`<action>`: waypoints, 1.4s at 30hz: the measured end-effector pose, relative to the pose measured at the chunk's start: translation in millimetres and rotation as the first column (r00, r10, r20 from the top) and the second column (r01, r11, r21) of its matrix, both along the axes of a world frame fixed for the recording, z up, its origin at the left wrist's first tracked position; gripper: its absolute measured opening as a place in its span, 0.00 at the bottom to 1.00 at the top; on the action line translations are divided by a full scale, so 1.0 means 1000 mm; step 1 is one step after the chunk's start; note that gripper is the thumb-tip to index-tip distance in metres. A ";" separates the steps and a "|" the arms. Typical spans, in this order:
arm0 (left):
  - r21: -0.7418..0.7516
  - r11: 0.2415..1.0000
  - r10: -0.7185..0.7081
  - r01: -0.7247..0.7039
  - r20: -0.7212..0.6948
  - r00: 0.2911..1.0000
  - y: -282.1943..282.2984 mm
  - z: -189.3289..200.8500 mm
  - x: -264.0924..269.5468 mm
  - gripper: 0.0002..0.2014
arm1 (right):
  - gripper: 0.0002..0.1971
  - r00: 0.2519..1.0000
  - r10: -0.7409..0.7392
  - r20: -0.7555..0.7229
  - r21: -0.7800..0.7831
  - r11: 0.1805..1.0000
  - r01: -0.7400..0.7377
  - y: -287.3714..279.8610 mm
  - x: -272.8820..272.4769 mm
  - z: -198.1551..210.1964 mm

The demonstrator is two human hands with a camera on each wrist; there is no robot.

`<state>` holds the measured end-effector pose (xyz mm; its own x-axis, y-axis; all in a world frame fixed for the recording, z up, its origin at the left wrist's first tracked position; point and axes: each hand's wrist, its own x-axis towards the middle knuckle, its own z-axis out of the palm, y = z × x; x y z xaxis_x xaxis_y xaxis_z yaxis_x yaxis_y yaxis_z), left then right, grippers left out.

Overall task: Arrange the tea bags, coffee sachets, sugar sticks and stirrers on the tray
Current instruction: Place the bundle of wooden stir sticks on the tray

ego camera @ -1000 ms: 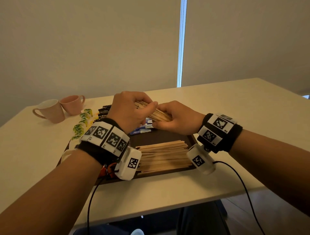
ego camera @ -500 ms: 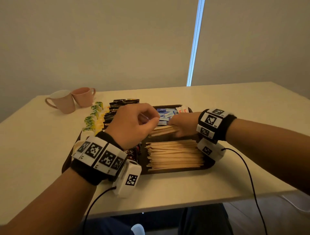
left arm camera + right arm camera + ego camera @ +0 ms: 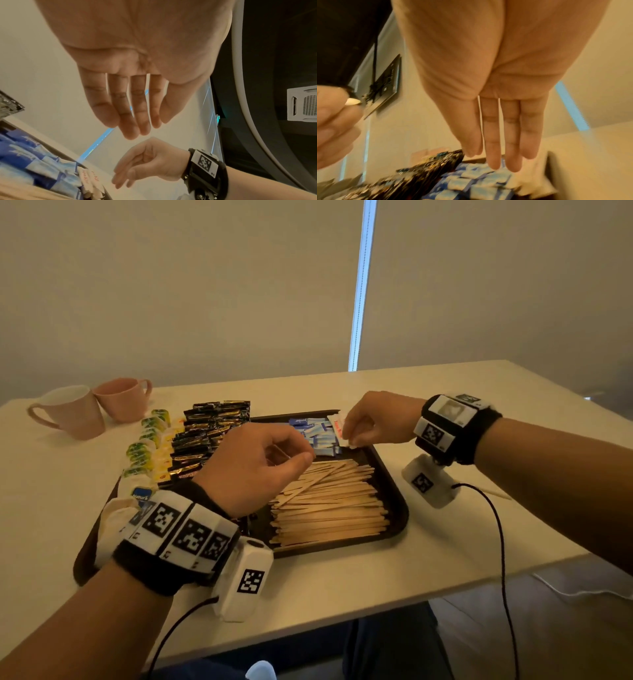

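A dark tray holds a pile of wooden stirrers, blue sugar sachets, black coffee sachets and green-yellow tea bags. My left hand hovers over the stirrers' far ends, and in the left wrist view its fingers hang loosely with nothing in them. My right hand is at the tray's back right corner. Its straight fingers touch the white, red-printed sachets beside the blue ones.
Two pink cups stand at the table's back left. One loose stirrer lies on the table right of the tray, under my right forearm. Cables hang from both wrist cameras over the near table edge.
Both hands held a bundle of stirrers over the tray; that bundle now lies on the pile. My right hand has moved back to the white sachets and my left hand has lifted off.
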<state>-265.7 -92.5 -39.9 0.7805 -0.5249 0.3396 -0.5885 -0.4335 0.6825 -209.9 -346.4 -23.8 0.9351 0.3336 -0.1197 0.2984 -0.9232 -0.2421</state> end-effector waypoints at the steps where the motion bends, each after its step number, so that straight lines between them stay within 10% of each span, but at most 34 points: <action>1: 0.003 1.000 -0.005 0.005 -0.004 1.000 -0.002 0.001 0.001 0.02 | 0.10 0.998 -0.055 0.006 -0.006 0.998 0.055 -0.016 -0.003 0.004; 12: 0.009 1.000 0.012 -0.012 -0.047 0.999 -0.021 0.003 0.006 0.02 | 0.08 0.884 -0.424 -0.194 -0.380 0.864 0.331 -0.118 -0.033 -0.037; 20: -0.077 0.995 0.064 -0.070 -0.078 0.995 -0.006 0.007 0.009 0.02 | 0.05 0.965 -0.233 -0.122 -0.244 0.949 0.199 -0.084 -0.023 0.002; 29: -0.105 0.990 0.086 -0.092 -0.057 0.995 0.014 0.011 0.006 0.02 | 0.09 0.947 0.275 -0.165 -0.236 0.921 -0.308 0.064 -0.001 -0.002; 33: -0.128 0.986 0.102 -0.110 -0.065 0.993 0.027 0.011 0.005 0.03 | 0.20 0.935 0.291 -0.202 -0.268 0.902 -0.338 0.074 0.003 -0.009; 42: -0.121 0.985 0.114 -0.121 -0.068 0.991 0.037 0.007 0.006 0.02 | 0.12 0.950 0.250 -0.187 -0.274 0.916 -0.294 0.067 0.009 -0.013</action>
<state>-260.2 -55.7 -33.1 0.8553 -0.3848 0.3470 -0.4945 -0.4062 0.7684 -201.3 -279.0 -36.9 0.7781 0.5011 -0.3787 0.5303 -0.8472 -0.0315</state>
